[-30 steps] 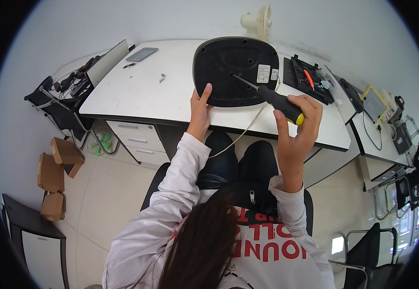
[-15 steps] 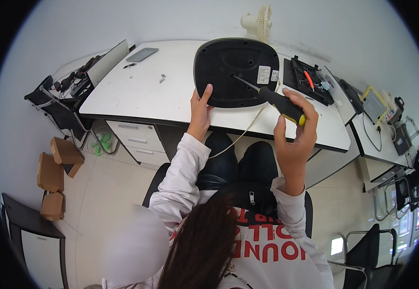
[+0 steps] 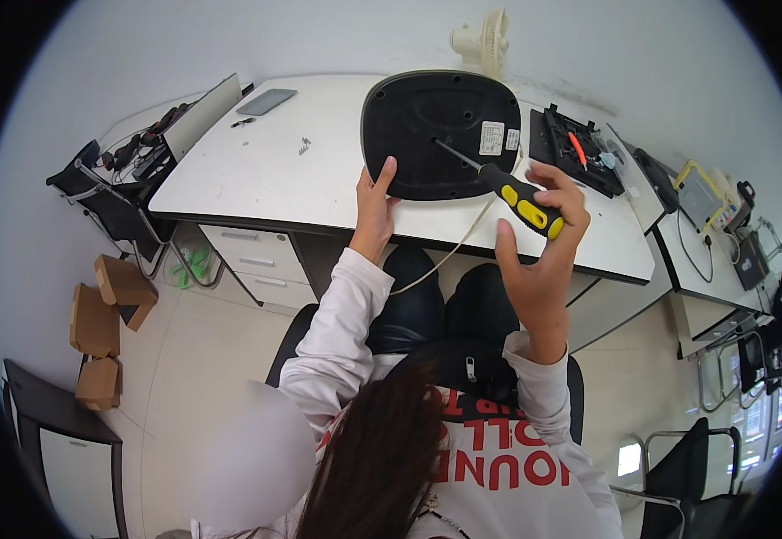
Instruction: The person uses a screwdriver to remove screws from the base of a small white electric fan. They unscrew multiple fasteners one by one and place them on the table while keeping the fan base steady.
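Observation:
A black rounded appliance base [image 3: 409,117] is tilted up at the table's front edge, its underside facing me, with recessed holes and white labels. My left hand [image 3: 376,207] grips its lower left edge, thumb on the underside. My right hand [image 3: 548,242] holds the handle of a black and yellow screwdriver [image 3: 524,202] with bent fingers; the thumb stands off the handle. The screwdriver's shaft slants into a hole near the middle of the base; its tip is hidden there. A pale cord [image 3: 473,229] hangs from the base's right side toward my lap.
Behind the base rises a cream fan [image 3: 490,45]; whether they are joined is hidden. Several small screws [image 3: 304,145] and a grey flat tray [image 3: 268,101] lie on the white table [image 3: 229,180]. At right sits an open black tool case [image 3: 579,148] with an orange-handled tool.
The screwdriver handle has turned about its length, bringing its yellow patches into view. My right thumb and fingers have shifted slightly leftward. My left hand and the base stay put.

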A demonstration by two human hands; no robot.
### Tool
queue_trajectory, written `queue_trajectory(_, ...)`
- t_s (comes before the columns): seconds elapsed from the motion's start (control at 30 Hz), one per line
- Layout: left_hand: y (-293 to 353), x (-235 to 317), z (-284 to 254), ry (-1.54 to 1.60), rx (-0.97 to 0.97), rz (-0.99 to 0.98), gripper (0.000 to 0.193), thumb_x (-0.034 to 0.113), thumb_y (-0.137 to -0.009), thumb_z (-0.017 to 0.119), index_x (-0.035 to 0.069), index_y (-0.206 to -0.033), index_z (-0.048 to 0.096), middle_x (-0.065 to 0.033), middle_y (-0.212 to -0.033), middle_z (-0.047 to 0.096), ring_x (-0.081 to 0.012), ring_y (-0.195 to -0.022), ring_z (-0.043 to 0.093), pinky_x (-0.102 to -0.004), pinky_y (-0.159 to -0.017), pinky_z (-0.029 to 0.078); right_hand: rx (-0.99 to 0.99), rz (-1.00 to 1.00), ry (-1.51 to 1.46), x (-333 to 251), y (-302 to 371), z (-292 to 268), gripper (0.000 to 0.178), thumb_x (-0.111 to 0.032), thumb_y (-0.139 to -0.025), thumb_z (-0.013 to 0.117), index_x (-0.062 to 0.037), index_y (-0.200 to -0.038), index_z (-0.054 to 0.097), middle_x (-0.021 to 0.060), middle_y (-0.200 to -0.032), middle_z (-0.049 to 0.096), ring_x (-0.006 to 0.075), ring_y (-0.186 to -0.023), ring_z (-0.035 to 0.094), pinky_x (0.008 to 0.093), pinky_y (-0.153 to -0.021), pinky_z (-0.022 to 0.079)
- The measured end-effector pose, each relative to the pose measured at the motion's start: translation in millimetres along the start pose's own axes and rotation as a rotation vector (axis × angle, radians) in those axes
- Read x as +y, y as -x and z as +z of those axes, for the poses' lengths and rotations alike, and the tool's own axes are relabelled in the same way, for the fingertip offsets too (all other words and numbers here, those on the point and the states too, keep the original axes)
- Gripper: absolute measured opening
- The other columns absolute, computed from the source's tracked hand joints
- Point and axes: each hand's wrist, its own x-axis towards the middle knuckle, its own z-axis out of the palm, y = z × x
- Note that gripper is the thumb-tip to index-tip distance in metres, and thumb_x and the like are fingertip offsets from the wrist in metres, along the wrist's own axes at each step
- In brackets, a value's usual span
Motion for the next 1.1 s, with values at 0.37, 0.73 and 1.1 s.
queue_trajectory(0.37,-0.8,0.6,0.4,-0.014,-0.002,-0.001,0.053,0.037,-0.084,0.067,0.006,-0.124,0.05,-0.0048,-0.115,0.059,-0.0157,-0.105,0.055,-0.0324,-0.079,0.048,-0.005,-0.015,0.02,3.6,-0.2,-1.6,0.054,0.006,-0.071,0.064,-0.0061,-0.119,0.043,0.0183,-0.119,0.052,0.0298,-0.108,0.053,0.037,-0.093,0.041)
queue_trajectory(0.73,-2.2,0.1,-0.7,-0.039,-0.005,-0.005,0.055,0.038,-0.083,0.067,0.006,-0.124,0.05,-0.0055,-0.114,0.059,-0.016,-0.104,0.056,-0.0331,-0.08,0.049,-0.042,0.026,-0.055,0.7,0.2,-1.7,0.047,0.009,-0.072,0.061,-0.0031,-0.114,0.044,0.0172,-0.112,0.054,0.0289,-0.105,0.054,0.0324,-0.092,0.043)
queue_trajectory(1.1,-0.5,0.6,0.7,-0.034,-0.01,0.011,0.052,0.036,-0.084,0.067,0.005,-0.122,0.051,-0.0059,-0.112,0.059,-0.016,-0.103,0.056,-0.033,-0.082,0.048,-0.005,0.086,0.003,-3.1,1.9,-14.7,0.045,0.003,-0.077,0.066,-0.0044,-0.116,0.045,0.0159,-0.112,0.059,0.0259,-0.106,0.059,0.0336,-0.091,0.045)
